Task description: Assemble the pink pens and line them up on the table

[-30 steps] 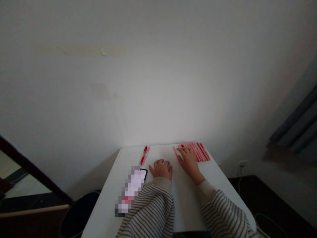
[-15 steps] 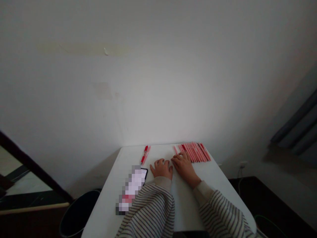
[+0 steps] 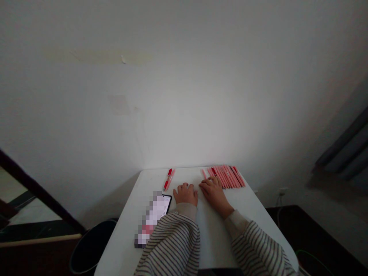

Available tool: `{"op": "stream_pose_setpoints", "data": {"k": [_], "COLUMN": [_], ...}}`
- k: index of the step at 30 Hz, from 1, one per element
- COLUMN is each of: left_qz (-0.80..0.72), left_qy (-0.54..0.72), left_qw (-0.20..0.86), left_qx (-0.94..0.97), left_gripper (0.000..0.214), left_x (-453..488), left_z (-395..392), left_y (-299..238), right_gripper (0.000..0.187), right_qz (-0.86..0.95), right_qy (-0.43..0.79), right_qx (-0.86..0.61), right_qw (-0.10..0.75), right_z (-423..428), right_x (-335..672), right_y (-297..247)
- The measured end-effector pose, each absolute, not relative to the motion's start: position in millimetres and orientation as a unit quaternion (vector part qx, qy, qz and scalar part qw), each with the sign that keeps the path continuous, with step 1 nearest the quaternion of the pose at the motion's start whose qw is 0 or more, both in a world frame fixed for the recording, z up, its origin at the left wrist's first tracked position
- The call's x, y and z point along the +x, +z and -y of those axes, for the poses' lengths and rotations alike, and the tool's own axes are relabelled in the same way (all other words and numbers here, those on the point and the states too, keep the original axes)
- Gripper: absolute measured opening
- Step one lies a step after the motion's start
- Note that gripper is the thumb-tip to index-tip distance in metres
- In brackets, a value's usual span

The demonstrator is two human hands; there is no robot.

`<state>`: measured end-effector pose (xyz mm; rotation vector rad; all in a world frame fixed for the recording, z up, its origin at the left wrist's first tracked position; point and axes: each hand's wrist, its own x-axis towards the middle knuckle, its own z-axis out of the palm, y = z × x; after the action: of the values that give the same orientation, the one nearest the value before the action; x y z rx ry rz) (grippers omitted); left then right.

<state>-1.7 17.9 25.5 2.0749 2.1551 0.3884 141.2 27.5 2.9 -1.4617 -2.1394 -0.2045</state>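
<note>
My left hand lies palm down on the white table, fingers curled slightly, holding nothing. My right hand rests beside it, fingers bent, its fingertips at the near end of a row of several pink and red pens; whether it grips one I cannot tell. Two red pens lie left of my left hand, apart from it. A phone lies by my left forearm. Both sleeves are striped.
A plain white wall rises just behind the table. A dark bin stands on the floor at the table's left. At the right are dark curtains and a wall socket with a cable.
My right hand has pulled back from on top of the pink pens toward my left hand; the two now lie side by side. The left hand barely moved.
</note>
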Motion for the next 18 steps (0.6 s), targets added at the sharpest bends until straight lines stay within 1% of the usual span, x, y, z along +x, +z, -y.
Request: {"op": "stream_pose_setpoints", "data": {"k": [10, 14, 18], "left_qz": [-0.782, -0.817, -0.83], "left_qy": [0.107, 0.114, 0.12], "left_qw": [-0.004, -0.021, -0.048], "left_qx": [0.614, 0.565, 0.543], "left_gripper": [0.032, 0.04, 0.034], "left_x": [-40.7, -49.5, -48.9], "left_z": [-30.4, -35.5, -37.6], "left_y": [44.9, 42.5, 35.9], "right_gripper": [0.022, 0.022, 0.021], "right_qz": [0.791, 0.789, 0.789], "right_qy": [-0.078, -0.076, -0.072], "right_qx": [-0.534, -0.535, -0.537], "right_qw": [0.287, 0.292, 0.29], "right_z": [-24.1, -24.6, -24.3], "right_x": [147.8, 149.1, 149.5], "right_y": [-0.5, -2.7, -2.6]}}
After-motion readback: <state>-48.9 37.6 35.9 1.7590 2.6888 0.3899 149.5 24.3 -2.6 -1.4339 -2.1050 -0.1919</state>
